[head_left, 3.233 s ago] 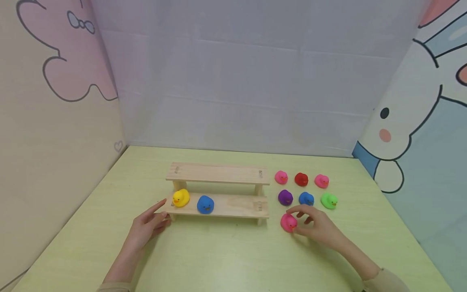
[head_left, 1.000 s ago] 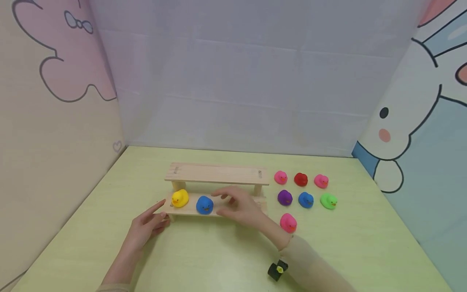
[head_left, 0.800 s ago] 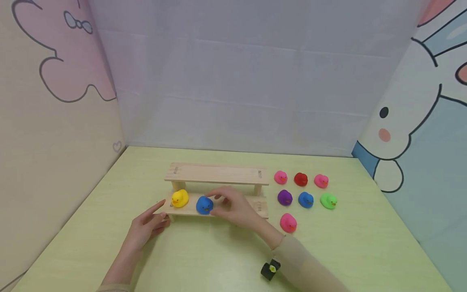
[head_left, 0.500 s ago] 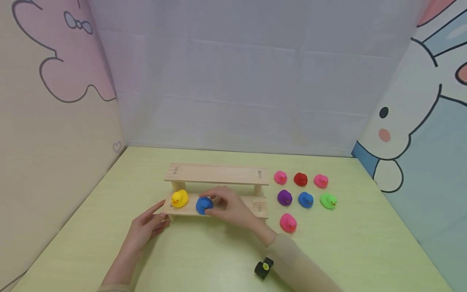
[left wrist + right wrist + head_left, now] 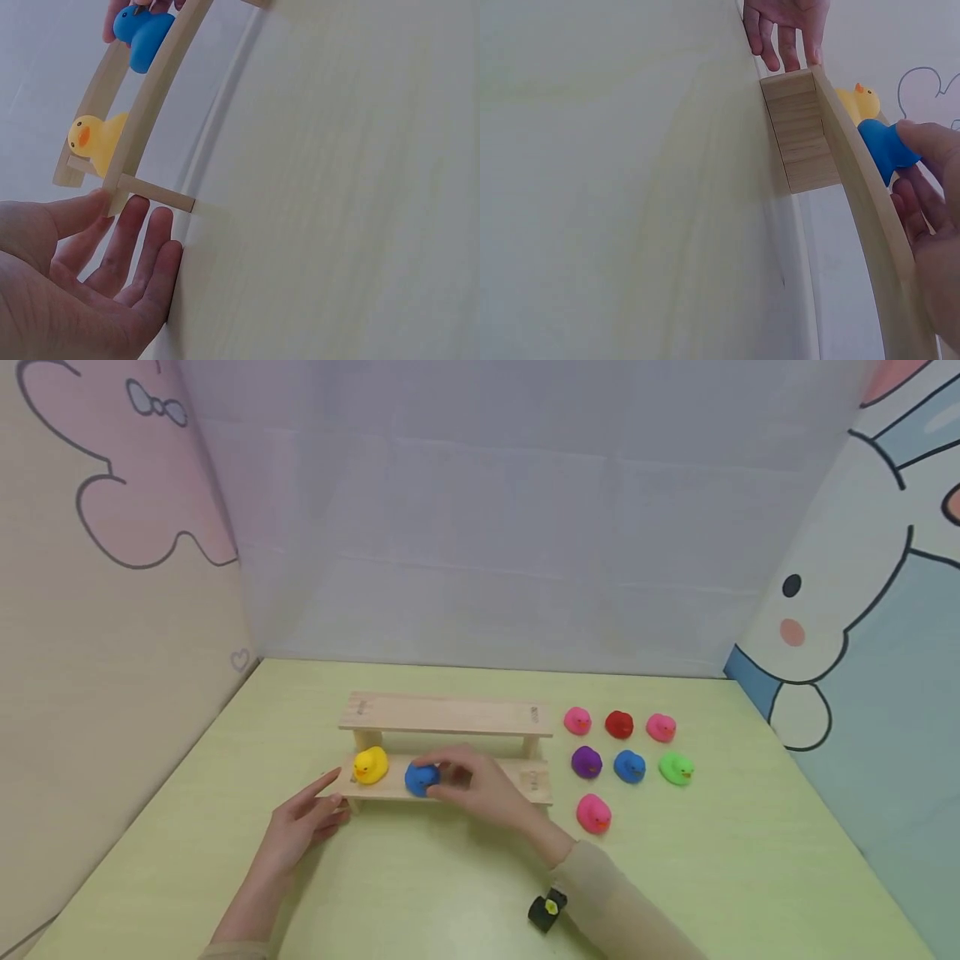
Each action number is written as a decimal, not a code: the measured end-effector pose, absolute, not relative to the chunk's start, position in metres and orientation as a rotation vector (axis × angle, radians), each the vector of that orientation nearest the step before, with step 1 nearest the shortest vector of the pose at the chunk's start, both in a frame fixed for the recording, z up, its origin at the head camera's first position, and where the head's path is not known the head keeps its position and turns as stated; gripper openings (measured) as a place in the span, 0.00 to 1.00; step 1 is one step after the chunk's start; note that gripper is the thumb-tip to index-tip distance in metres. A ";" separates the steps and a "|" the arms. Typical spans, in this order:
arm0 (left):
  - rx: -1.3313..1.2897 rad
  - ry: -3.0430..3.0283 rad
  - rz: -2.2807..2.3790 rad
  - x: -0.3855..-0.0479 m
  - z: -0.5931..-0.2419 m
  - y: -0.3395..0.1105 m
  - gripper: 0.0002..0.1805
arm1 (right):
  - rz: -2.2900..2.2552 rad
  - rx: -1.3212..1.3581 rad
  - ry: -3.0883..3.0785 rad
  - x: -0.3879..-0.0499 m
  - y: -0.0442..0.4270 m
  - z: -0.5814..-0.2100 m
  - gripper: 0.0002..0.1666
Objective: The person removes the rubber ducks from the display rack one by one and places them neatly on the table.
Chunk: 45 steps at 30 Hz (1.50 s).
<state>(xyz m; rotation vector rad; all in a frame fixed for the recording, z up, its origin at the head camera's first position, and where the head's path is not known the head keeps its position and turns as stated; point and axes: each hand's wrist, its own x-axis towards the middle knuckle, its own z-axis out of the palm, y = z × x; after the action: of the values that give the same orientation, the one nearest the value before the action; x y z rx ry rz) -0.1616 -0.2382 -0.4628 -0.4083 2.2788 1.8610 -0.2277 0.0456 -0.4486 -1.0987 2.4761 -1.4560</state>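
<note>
A two-tier wooden shelf [image 5: 480, 774] stands on the table. On its lower board sit a yellow rubber duck [image 5: 371, 766] at the left end and a blue rubber duck [image 5: 418, 778] to its right. My right hand [image 5: 480, 787] pinches that blue duck between thumb and fingers; the right wrist view shows the duck's blue body [image 5: 885, 146] against the thumb. At the shelf's left end, my left hand [image 5: 298, 828] holds the lower board, and its thumb [image 5: 82, 210] touches the board's corner in the left wrist view.
Right of the shelf are several loose ducks: two pink ones at the back [image 5: 577, 721], a red duck [image 5: 619, 724], a purple duck [image 5: 587, 762], another blue duck [image 5: 630, 767], a green duck [image 5: 677, 768] and a nearer pink duck [image 5: 594, 814]. The upper board [image 5: 450, 713] overhangs behind.
My right hand has left the nearer pink duck, moved left to the shelf and closed on the blue duck there. My left hand has stayed at the shelf's end.
</note>
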 end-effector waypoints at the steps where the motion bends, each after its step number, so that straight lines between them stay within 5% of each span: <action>1: -0.403 2.277 1.868 -0.162 -0.463 -0.238 0.31 | -1.461 -1.097 2.469 -0.228 0.047 -0.448 0.23; 45: -0.413 2.277 1.856 -0.161 -0.464 -0.237 0.31 | -1.524 -0.952 2.447 -0.228 0.049 -0.445 0.22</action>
<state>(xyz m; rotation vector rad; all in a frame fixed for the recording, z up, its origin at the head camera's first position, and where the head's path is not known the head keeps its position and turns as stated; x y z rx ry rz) -0.1614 -0.2374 -0.4635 -0.4135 2.2766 1.8557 -0.2283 0.0494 -0.4451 -0.9516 2.4468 -1.5242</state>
